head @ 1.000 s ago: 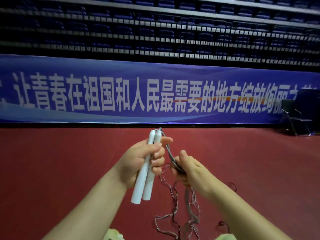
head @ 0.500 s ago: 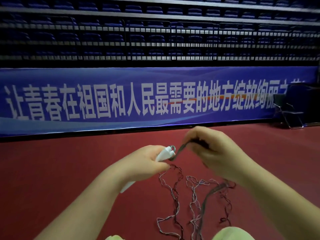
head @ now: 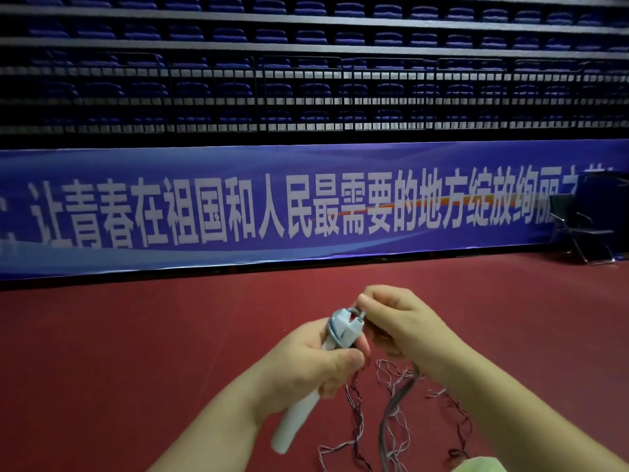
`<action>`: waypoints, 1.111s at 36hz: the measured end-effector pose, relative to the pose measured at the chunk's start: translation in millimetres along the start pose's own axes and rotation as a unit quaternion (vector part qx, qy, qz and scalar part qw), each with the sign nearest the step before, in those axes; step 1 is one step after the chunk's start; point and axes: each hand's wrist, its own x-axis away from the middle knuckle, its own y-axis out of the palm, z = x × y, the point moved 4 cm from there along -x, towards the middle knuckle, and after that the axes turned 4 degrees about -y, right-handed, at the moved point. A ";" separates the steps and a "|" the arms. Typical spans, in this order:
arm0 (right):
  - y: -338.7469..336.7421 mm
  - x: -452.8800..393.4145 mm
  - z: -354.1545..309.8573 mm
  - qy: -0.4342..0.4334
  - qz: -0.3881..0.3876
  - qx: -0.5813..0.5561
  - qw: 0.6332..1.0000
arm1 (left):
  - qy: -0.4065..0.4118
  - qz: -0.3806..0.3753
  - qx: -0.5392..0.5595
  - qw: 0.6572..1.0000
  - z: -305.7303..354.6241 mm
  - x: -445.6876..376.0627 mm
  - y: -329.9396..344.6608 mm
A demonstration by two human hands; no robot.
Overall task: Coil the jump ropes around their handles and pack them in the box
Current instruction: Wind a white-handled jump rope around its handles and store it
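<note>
Right hand (head: 403, 327), pinching the rope (head: 396, 408), has dropped beside the handles (head: 340, 330) gripped in the left hand (head: 311, 364); one turn now crosses them.

I see dark red floor (head: 136, 352) filling lower half. Long blue banner (head: 306, 206) with white characters runs along far wall base. Above it, tiers of folded blue seats (head: 306, 35) behind dark railings, dimly lit. Black folding chair (head: 578, 226) stands at right, by banner end.
</note>
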 end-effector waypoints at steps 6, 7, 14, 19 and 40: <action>1.8 3.4 3.9 -0.085 0.068 0.076 0.991 | -0.002 0.016 0.045 0.999 -1.9 -3.7 -2.9; 1.7 3.9 3.1 -0.101 0.078 0.104 0.986 | -0.004 0.016 0.041 0.999 -0.8 -3.5 -3.1; -0.2 8.0 -3.5 -0.134 0.089 0.227 0.960 | -0.002 0.067 0.029 0.997 2.6 -2.9 -13.9; 10.4 8.6 1.9 -0.108 0.070 0.229 0.965 | 0.029 0.079 0.098 0.992 7.9 -6.6 -18.9; -1.6 27.4 -47.5 -0.123 -0.062 0.488 0.862 | -0.099 0.114 -0.206 0.967 -3.1 -10.5 -20.2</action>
